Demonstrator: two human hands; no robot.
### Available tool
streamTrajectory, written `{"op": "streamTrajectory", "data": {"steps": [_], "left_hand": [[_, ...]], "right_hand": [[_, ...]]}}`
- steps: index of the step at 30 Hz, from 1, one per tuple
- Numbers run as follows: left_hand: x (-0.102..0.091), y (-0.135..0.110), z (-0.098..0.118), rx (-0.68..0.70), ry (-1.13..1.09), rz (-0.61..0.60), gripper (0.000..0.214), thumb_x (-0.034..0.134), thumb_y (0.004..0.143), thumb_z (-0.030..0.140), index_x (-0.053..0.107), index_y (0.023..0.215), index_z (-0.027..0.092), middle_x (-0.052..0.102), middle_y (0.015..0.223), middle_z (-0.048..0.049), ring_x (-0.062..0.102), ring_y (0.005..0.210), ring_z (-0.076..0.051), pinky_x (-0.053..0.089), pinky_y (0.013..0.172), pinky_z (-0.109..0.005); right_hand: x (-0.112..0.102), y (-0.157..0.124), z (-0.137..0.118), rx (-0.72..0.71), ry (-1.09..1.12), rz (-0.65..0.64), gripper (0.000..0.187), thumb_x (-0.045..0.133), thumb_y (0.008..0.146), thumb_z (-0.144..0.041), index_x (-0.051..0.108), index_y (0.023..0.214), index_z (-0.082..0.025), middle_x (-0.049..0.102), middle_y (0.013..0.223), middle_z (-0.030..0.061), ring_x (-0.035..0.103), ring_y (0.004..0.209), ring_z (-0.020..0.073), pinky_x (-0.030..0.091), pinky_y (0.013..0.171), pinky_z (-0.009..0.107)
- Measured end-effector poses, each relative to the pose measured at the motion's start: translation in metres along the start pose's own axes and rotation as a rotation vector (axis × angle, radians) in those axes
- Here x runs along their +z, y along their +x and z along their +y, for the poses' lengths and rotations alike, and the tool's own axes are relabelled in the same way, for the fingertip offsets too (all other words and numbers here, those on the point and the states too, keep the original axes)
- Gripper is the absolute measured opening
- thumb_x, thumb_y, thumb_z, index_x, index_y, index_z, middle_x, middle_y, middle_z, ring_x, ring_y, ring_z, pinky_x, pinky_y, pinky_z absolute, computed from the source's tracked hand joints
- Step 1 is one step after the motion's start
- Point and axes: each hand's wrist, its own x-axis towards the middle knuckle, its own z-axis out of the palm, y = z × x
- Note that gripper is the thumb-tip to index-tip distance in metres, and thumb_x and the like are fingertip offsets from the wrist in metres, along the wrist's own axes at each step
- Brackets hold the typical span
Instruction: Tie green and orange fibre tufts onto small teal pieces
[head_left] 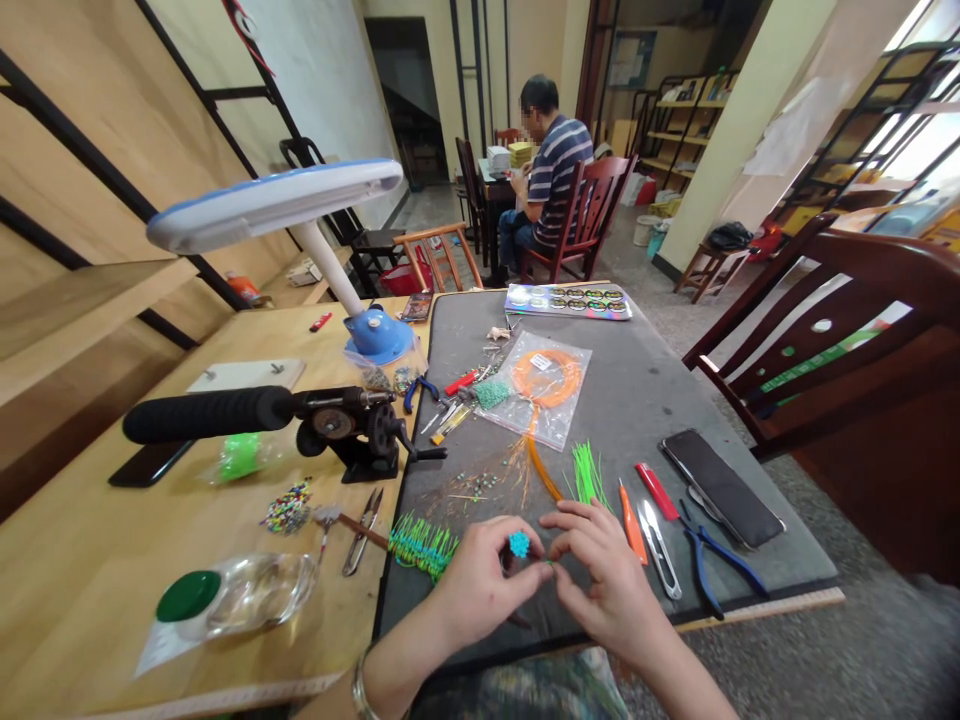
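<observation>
My left hand [484, 575] is closed, with a small cluster of bright blue bead-like pieces [518, 543] showing between thumb and forefinger. What the cluster is fixed to is hidden by the fingers. My right hand [600, 565] faces it from the right, its thumb and forefinger pinched near a tiny bit of green strand that meets the left fingertips. Left of my left hand lies a brown stick [363, 531] wrapped with green and blue strands [421, 546]. Loose green strands [589, 475] and an orange cord bundle [541, 468] lie just beyond my fingers.
Snips [660, 550], an orange-handled tool [632, 522], blue pliers [709, 565] and a phone [721, 488] lie at right. A black vise [345, 430], mixed beads [288, 508], a green-lidded jar [247, 595] and a lamp [375, 335] stand left. Someone sits at a far table.
</observation>
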Motion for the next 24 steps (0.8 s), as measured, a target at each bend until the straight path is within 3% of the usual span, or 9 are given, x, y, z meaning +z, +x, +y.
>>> {"op": "streamTrajectory", "data": {"steps": [5, 13, 24], "left_hand": [[-0.007, -0.006, -0.001, 0.034, 0.025, 0.015, 0.008, 0.060, 0.073, 0.017, 0.063, 0.066, 0.018, 0.060, 0.064, 0.0003, 0.052, 0.063, -0.014, 0.037, 0.059, -0.023], [-0.035, -0.019, -0.016, -0.122, -0.128, 0.118, 0.013, 0.059, 0.079, 0.027, 0.061, 0.071, 0.016, 0.056, 0.064, 0.0009, 0.049, 0.061, -0.013, 0.038, 0.058, -0.022], [-0.040, -0.028, -0.017, -0.169, -0.220, 0.138, 0.017, 0.061, 0.077, 0.030, 0.060, 0.069, 0.016, 0.053, 0.060, 0.0020, 0.046, 0.058, -0.011, 0.037, 0.056, -0.022]], "right_hand": [[-0.002, 0.001, -0.004, -0.039, -0.048, -0.052, 0.019, 0.053, 0.073, -0.009, 0.059, 0.084, -0.024, 0.067, 0.109, 0.0041, 0.052, 0.114, 0.0261, 0.029, 0.104, 0.057], [0.003, -0.001, 0.000, -0.274, -0.158, -0.282, 0.014, 0.056, 0.081, -0.011, 0.063, 0.083, -0.023, 0.064, 0.118, 0.0024, 0.046, 0.120, 0.0251, 0.026, 0.107, 0.056], [0.009, -0.004, -0.001, -0.328, -0.129, -0.365, 0.012, 0.057, 0.085, -0.015, 0.065, 0.082, -0.024, 0.063, 0.119, 0.0020, 0.044, 0.122, 0.0253, 0.024, 0.108, 0.058]]}}
